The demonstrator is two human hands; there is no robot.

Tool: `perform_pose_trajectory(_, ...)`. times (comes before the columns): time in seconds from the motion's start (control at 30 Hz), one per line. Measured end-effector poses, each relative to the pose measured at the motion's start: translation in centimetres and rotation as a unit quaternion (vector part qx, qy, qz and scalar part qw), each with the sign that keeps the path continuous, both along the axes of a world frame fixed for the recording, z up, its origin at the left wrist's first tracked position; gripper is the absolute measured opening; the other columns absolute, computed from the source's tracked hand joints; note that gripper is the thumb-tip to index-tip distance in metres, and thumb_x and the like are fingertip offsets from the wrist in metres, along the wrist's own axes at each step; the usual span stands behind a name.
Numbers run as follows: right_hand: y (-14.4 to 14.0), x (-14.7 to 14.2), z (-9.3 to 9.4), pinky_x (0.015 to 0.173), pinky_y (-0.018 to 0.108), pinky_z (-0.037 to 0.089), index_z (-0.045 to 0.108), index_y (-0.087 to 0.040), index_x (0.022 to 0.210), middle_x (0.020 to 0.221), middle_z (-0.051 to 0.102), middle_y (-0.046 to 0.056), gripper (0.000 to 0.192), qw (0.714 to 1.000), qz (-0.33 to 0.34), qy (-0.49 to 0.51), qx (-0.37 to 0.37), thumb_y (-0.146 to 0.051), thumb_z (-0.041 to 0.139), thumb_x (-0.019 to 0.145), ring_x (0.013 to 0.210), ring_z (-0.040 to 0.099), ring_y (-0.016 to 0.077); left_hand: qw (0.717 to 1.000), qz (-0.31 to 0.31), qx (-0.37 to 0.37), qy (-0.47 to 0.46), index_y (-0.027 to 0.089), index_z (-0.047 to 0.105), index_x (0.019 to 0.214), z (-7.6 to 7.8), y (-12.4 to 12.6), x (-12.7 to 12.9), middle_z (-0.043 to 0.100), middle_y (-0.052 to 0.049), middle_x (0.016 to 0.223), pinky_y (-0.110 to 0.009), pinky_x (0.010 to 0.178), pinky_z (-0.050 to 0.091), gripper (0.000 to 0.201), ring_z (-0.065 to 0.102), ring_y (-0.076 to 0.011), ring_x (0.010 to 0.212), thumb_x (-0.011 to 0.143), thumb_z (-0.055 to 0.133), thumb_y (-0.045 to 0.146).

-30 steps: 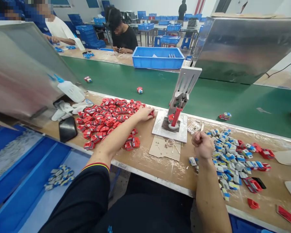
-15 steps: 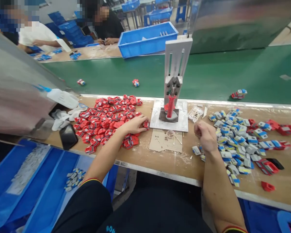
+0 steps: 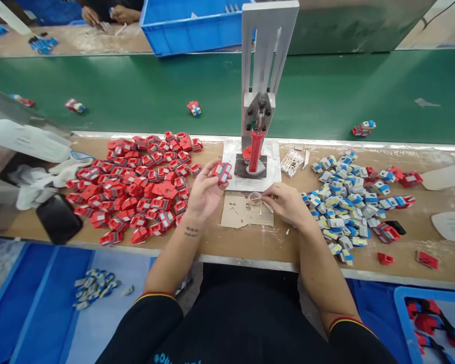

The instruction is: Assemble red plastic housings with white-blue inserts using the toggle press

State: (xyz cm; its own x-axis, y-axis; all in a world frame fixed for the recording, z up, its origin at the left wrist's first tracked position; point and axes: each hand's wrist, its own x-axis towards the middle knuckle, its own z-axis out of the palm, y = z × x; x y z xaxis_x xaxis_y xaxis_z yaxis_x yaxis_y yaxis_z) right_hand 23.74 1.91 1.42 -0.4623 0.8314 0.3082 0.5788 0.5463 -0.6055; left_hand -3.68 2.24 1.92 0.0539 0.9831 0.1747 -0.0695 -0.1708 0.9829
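Lifted off the red pile [image 3: 136, 187], the left hand [image 3: 205, 194] pinches a red part [image 3: 222, 172] in fingertips, the right hand [image 3: 286, 202] loosely curled on cardboard [image 3: 242, 215]—such a light grip might drop it.

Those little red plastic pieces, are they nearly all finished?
Not nearly. A few assembled pieces already ride the green conveyor belt. The left hand holds one red-and-grey plastic piece near the small red-handled hand press; the right hand pinches a small part on the cardboard scrap. The big red pile waits.
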Motion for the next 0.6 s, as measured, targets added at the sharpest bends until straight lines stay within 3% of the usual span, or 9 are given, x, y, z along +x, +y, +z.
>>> perform_pose_trajectory(0.1,0.1,-1.1,-0.6,0.077,0.034,0.054,0.075,-0.024,0.090,0.089,0.078,0.006,0.014,0.998,-0.015,0.020,0.050,-0.027,0.065,0.100,0.086,0.070,0.0223,0.999,0.009,-0.035,-0.029,0.028,0.063,0.133,-1.6,0.2,1.8,0.071,-0.008,0.111,-0.033,0.078,0.062,0.040,0.071,-0.0164,0.089,0.096,0.065,0.045)
perform_pose_trajectory(0.23,0.1,-1.6,-0.7,0.077,0.035,0.056,0.077,-0.024,0.091,0.087,0.080,0.005,0.014,0.995,0.006,0.051,0.089,-0.026,0.067,0.101,0.085,0.069,0.0224,0.999,0.037,-0.030,-0.005,0.027,0.064,0.129,-2.5,-0.3,1.9,0.070,-0.004,0.105,-0.031,0.080,0.061,0.045,0.068,-0.0155,0.088,0.089,0.076,0.044)
perform_pose_trajectory(0.4,0.0,-1.0,0.5,0.073,0.034,0.056,0.078,-0.023,0.089,0.083,0.080,0.003,0.010,0.992,-0.002,0.105,0.064,-0.020,0.072,0.097,0.079,0.069,0.0196,0.978,0.039,0.106,0.175,0.025,0.072,0.104,-1.1,-1.8,2.0,0.066,-0.006,0.108,-0.038,0.092,0.060,0.013,0.067,-0.0206,0.097,0.093,0.068,0.031)
perform_pose_trajectory(0.6,-1.0,-1.1,1.7,0.068,0.032,0.055,0.081,-0.027,0.092,0.082,0.074,0.002,0.010,0.982,-0.034,0.155,0.105,-0.017,0.077,0.093,0.078,0.068,0.0177,0.909,0.050,0.250,0.328,0.020,0.077,0.109,-1.0,-2.5,4.7,0.058,-0.008,0.111,-0.034,0.088,0.061,0.031,0.064,-0.0203,0.099,0.090,0.082,0.043)
